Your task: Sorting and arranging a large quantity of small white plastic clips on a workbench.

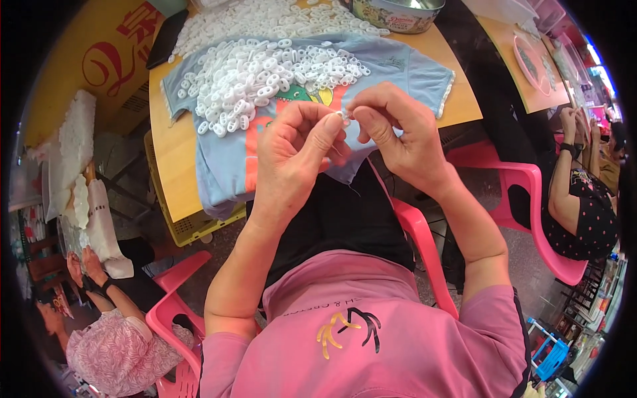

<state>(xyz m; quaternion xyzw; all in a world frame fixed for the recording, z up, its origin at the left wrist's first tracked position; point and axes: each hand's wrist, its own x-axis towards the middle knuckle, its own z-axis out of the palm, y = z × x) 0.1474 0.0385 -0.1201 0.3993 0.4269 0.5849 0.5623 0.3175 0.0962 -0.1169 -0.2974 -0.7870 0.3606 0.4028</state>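
Note:
My left hand (296, 149) and my right hand (406, 142) meet above the near edge of the table, fingertips almost touching. Between them is a small white plastic piece (343, 116), partly hidden by the fingers. Thumb and forefinger of each hand pinch at it. Beyond the hands, a heap of white oval plastic pieces with holes (232, 83) lies on a light blue T-shirt (222, 166) with a coloured print. The shirt is spread over the table and hangs past its near edge.
More white pieces (265, 23) cover the far part of the wooden table (464, 99). A round metal tin (398, 14) stands at the far right, a dark flat object (167, 40) at the far left. Co-workers sit on pink chairs (507, 172) at both sides. A yellow crate (192, 229) is below the table.

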